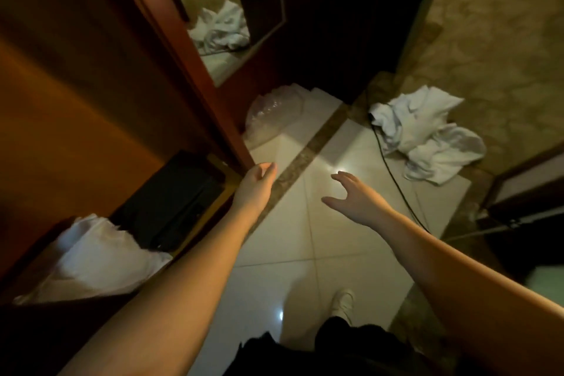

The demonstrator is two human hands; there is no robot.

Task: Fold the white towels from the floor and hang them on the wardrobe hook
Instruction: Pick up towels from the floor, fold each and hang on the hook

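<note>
Two bare hands, left hand [259,178] and right hand [355,194], reach forward, each grip wide and holding nothing. One crumpled heap of white towels [427,134] lies at two o'clock, straddling glossy floor tiles [274,241] and patterned carpet [488,49]; a mirror [213,9] reflects it.

A home bedroom: wooden wardrobe [91,85] with mirror [210,9], tiled floor [305,238], patterned carpet [488,40].

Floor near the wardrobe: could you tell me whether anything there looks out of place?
Yes: white towels lie crumpled in a heap on the floor, partly over a black cable. Neither hand touches them.
</note>
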